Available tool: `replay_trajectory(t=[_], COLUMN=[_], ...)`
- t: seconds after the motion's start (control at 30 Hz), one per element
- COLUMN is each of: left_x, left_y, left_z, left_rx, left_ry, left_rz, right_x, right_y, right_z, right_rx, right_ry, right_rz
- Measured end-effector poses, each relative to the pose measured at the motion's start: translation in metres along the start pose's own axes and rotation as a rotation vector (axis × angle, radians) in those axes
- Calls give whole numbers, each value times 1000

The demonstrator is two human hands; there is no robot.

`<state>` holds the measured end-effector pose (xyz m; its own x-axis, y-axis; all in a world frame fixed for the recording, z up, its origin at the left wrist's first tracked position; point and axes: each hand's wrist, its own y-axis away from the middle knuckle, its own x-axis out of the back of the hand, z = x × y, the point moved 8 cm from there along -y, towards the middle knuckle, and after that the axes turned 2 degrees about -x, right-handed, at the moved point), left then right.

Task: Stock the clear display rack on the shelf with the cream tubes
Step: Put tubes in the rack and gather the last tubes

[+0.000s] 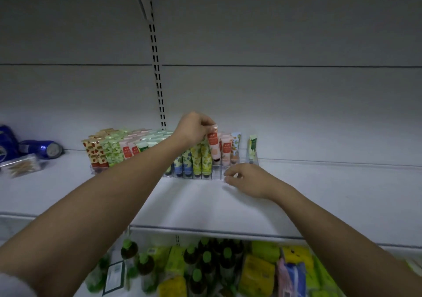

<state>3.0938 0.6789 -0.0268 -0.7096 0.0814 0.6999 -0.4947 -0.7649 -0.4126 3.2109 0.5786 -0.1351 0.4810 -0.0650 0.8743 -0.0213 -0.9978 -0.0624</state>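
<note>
A clear display rack [217,174] stands on the white shelf [205,200], filled with upright cream tubes [109,150] in several prints. My left hand [194,128] pinches the top of a peach-and-red cream tube [213,147] that stands in a slot right of the yellow tubes. My right hand [247,179] rests at the rack's front right corner, fingers loosely curled against the clear plastic. A single green-and-white tube [252,145] stands alone at the rack's right end.
Blue cans [49,149] lie at the shelf's left, beside a clear packet of small sticks [22,165]. Below the shelf edge [217,232] sit dark bottles with green caps [206,264] and yellow packs [259,271]. A slotted upright [157,75] runs up the back wall.
</note>
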Motion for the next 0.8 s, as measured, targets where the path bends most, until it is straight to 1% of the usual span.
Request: replay_trajectory(t=[0.07, 0.17, 0.23, 0.5, 0.7, 0.8], left_x=[0, -1, -4, -20, -27, -28], left_y=[0, -4, -7, -17, -29, -35], left_z=[4, 7, 6, -4, 4, 6], left_rx=[-9, -15, 2, 46, 22, 16], left_ry=[-83, -149, -168, -234, -308, -350], left_rz=[5, 21, 26, 58, 54, 21], right_x=[-21, -57, -69, -76, -78, -78], right_y=[13, 27, 29, 28, 26, 25], right_z=[-4, -12, -11, -6, -2, -1], right_rx=[15, 98, 106, 98, 102, 105], right_ry=[-24, 105, 158, 198, 197, 191], right_rz=[-28, -82, -55, 44, 63, 74])
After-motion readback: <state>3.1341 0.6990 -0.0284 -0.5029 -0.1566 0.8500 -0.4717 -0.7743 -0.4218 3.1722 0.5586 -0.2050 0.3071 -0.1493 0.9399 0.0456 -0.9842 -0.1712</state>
